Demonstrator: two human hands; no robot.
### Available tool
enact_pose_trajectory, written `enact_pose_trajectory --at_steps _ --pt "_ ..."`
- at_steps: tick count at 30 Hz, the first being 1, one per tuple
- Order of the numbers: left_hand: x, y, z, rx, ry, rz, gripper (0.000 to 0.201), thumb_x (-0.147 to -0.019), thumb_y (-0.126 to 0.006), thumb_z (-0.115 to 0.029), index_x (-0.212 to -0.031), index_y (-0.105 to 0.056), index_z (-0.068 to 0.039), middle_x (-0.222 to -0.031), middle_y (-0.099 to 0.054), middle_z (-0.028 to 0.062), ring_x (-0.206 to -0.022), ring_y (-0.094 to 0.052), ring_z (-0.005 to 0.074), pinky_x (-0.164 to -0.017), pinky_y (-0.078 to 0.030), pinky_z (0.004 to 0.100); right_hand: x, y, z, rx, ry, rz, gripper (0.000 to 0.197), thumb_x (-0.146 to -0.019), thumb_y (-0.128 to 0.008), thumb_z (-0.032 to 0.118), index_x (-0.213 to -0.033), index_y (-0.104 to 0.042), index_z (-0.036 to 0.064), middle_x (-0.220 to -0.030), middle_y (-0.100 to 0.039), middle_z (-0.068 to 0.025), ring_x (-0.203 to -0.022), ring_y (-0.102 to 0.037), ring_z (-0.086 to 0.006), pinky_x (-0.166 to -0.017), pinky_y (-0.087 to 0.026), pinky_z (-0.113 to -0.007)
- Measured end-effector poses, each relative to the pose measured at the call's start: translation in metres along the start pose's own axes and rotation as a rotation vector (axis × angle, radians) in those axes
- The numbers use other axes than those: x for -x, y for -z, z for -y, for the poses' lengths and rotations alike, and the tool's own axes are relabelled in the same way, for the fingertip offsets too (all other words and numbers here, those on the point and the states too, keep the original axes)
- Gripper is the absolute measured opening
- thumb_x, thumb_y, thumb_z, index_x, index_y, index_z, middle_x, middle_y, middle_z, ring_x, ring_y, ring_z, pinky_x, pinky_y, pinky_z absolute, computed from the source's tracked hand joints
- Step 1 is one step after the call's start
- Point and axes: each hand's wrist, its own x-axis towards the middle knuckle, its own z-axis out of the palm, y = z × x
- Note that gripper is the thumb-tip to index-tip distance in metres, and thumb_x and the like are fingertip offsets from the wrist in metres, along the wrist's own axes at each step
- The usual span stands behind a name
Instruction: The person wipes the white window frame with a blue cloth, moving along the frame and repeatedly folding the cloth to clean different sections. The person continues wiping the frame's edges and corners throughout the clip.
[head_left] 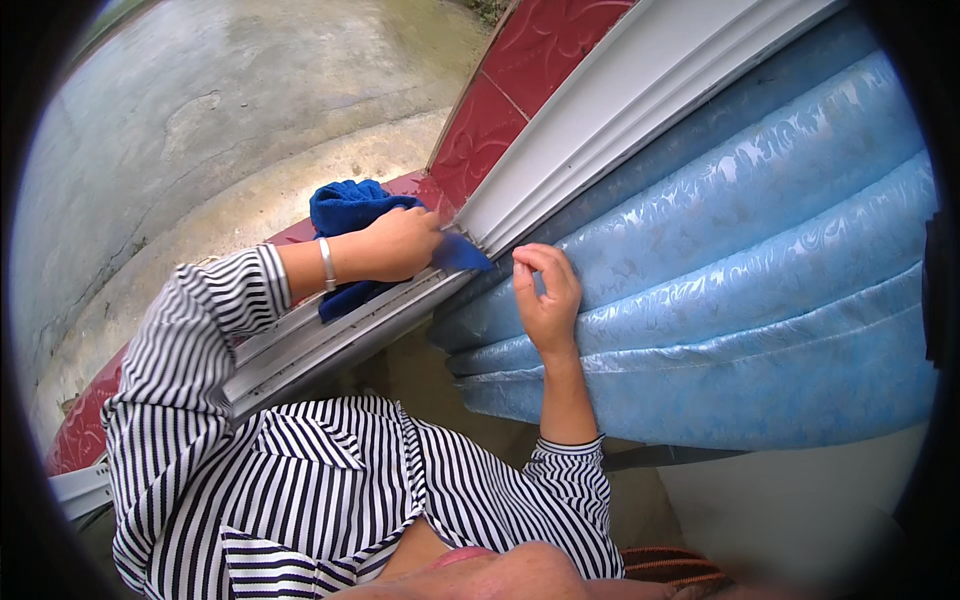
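Observation:
My left hand (404, 246), with a silver bracelet at the wrist, is closed on a blue cloth (350, 205). The bulk of the cloth bunches up behind the hand, while one corner pokes out past the fingers into the window track (330, 350). That pale metal track has dark dirt in its grooves. To the right, my right hand (550, 300) is raised in front of the light blue curtain (740, 230), its thumb and fingertips brought together. Whatever that pinch may hold is too small to make out.
A white window frame (600, 110) rises from the track's far end, beside red patterned tiles (520, 80). Red tiles also edge the sill. Beyond lies cracked grey concrete ground (250, 110). The curtain hangs in folds along the right side.

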Motion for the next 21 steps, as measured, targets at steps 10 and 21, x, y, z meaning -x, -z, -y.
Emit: enact_pose_trajectory --at_steps 10,21 --pt "-0.024 -0.012 -0.028 0.345 0.178 -0.389 0.020 -0.084 -0.062 -0.011 -0.103 -0.061 -0.006 -0.089 -0.061 0.0141 -0.084 -0.062 0.0341 -0.072 -0.050 0.0429 0.034 -0.039 -0.003 -0.013 -0.204 0.176 0.026 -0.086 -0.066 0.010 -0.111 -0.064 0.0064 -0.079 -0.062 -0.0113 -0.064 -0.061 -0.0259 -0.056 -0.047 -0.037" --pt "-0.047 0.002 -0.001 0.217 0.107 -0.109 0.015 -0.081 -0.061 -0.019 -0.088 -0.066 -0.007 -0.092 -0.064 0.0146 -0.092 -0.063 0.0339 -0.075 -0.052 0.0423 0.018 -0.031 -0.025 0.005 -0.286 0.091 0.017 -0.086 -0.065 0.004 -0.102 -0.065 0.0014 -0.077 -0.059 -0.0095 -0.063 -0.056 -0.0203 -0.059 -0.047 -0.032"
